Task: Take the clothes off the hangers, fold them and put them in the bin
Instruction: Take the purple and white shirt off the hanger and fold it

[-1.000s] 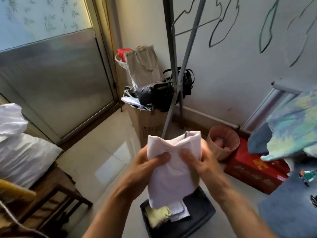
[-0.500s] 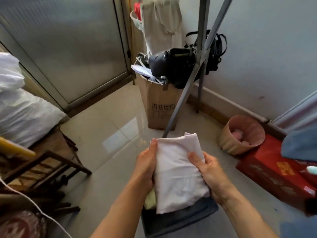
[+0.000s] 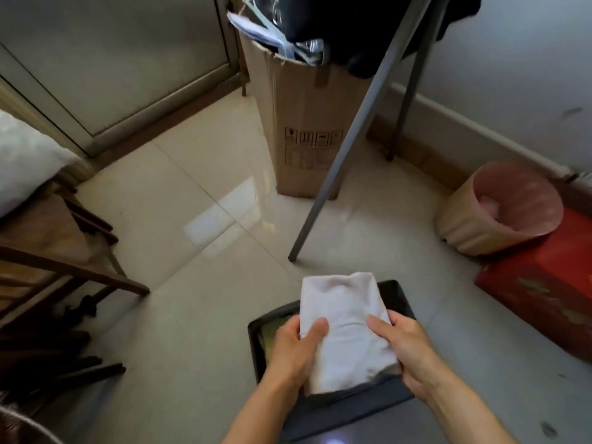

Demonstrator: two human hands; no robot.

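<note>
A folded white garment [image 3: 346, 328] is held flat between both hands, low over the dark bin [image 3: 397, 296] on the floor. My left hand [image 3: 294, 350] grips its left edge with the thumb on top. My right hand [image 3: 403, 347] grips the right edge the same way. A yellowish-green piece of cloth [image 3: 270, 333] shows inside the bin at its left side, beside my left hand. The garment's lower end sits inside the bin's near rim; most of the bin's inside is hidden by it.
A grey rack leg [image 3: 349, 149] slants down to the floor just beyond the bin. Behind it stands a tall cardboard box [image 3: 301, 123]. A tan basket [image 3: 499, 209] and a red box [image 3: 544, 280] lie to the right, a wooden chair [image 3: 57, 251] to the left.
The folded garment has come down from chest height to the bin, both hands still gripping it. The view has tilted downward toward the floor.
</note>
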